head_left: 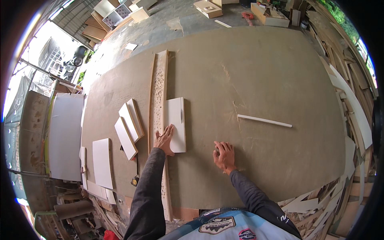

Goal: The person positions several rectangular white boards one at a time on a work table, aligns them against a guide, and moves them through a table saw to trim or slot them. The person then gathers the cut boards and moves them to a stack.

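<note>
A long narrow wooden board (159, 88), pitted with many small holes, runs lengthwise across the large brown tabletop. Against its right side lies a white rectangular panel (176, 120). My left hand (164, 141) rests with fingers spread over the panel's near left part and the board's edge. Farther right, my right hand (225, 157) is low over the tabletop, its fingers loosely bent with a gap at the thumb. I make out nothing in it. A thin white strip (265, 121) lies beyond it to the right.
Left of the board lie several white panels (126, 138), another white panel (103, 163) and a tape measure (135, 181). The brown tabletop (272, 80) has scuff marks. Wood offcuts (320, 212) are heaped along the right side. Boxes (208, 8) stand on the floor beyond.
</note>
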Demonstrator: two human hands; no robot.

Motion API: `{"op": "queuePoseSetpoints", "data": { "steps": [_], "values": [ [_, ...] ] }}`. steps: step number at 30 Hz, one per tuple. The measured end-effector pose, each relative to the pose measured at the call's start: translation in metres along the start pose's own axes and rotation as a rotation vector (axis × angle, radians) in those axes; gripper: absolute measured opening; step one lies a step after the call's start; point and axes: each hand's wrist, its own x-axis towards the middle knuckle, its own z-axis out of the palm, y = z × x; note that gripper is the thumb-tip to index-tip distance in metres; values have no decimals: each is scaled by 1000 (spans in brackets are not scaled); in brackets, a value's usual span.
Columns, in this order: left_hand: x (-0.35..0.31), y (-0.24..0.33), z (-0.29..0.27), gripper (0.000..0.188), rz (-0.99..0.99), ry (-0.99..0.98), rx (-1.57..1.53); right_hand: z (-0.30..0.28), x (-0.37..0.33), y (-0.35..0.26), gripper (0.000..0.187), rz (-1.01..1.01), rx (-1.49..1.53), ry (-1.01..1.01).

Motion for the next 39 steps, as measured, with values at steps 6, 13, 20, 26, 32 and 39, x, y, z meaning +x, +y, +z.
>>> {"op": "queuePoseSetpoints", "data": {
  "steps": [6, 13, 20, 26, 32, 39],
  "values": [
    [22, -13, 4, 152, 11, 23, -7, -4, 3, 0, 41, -14, 1, 23],
    [47, -28, -1, 152, 24, 48, -43, -2, 3, 0, 43, -3, 22, 17],
    [70, -33, -21, 150, 29, 39, -69, 0, 1, 3, 42, -5, 11, 16],
    [84, -36, -26, 148, 42, 69, -104, -2, 2, 3, 43, -1, 4, 1],
    [98, -46, -24, 150, 46, 68, -67, -2, 1, 2, 43, 9, 19, -8],
    [110, -49, -37, 153, 34, 40, -45, -1, 0, 3, 42, 11, 15, -8]
  ]
}}
